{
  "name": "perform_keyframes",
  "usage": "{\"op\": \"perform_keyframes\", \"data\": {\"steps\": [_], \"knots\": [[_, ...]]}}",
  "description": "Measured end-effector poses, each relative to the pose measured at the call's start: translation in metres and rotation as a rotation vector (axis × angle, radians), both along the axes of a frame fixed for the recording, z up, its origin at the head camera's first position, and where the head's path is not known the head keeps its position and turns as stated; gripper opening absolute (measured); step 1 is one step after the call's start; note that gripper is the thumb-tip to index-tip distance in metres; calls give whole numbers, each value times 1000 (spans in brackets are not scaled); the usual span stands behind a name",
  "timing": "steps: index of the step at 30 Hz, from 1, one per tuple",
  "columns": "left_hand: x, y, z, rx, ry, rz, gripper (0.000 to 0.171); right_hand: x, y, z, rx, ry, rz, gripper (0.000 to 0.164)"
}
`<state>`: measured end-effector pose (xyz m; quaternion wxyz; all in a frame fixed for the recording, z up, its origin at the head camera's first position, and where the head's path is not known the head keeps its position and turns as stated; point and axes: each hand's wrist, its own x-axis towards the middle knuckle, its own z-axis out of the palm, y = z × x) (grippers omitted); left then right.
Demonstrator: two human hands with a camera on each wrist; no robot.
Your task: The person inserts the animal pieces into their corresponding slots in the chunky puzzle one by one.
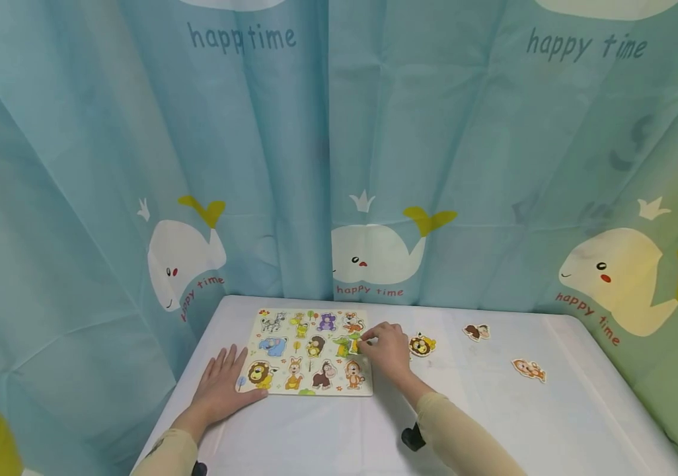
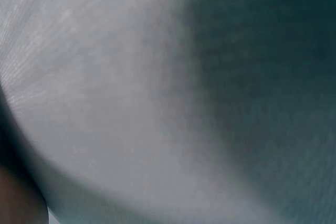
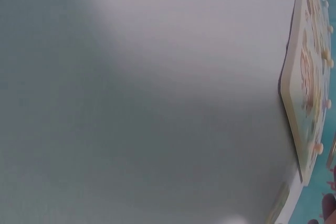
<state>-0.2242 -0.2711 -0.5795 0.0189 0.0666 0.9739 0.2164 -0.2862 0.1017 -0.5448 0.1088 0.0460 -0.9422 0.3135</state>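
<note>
Misalignment could jam the crocodile piece (image 1: 353,344) that the right hand (image 1: 389,350) pinches between its fingers (image 1: 373,335), while the left hand (image 1: 219,385) rests parted fingers beside the puzzle board (image 1: 339,392).

A curtained-off nook, home or otherwise unclear: a whale-print "happy time" curtain (image 1: 291,165) hangs beyond and to both sides of the right hand (image 1: 388,348), around a white desk (image 1: 553,430).

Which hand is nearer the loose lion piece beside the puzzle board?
The right hand. It is just beside the loose lion piece, pinching a green piece. The left hand is farther away, at the puzzle board's left edge.
</note>
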Motion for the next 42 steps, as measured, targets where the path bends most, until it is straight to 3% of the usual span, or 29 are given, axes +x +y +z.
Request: {"op": "perform_keyframes", "data": {"steps": [8, 17, 31, 42], "knots": [[3, 1, 5, 17, -20, 2, 124, -2, -11, -4, 8, 2, 16, 9], [0, 0, -2, 10, -3, 10, 123, -4, -22, -8, 43, -19, -1, 11], [-2, 0, -2, 1, -11, 14, 124, -8, -27, -12, 53, 6, 8, 13], [-5, -3, -12, -15, -2, 15, 125, -6, -32, -12, 53, -1, 20, 12]]}}
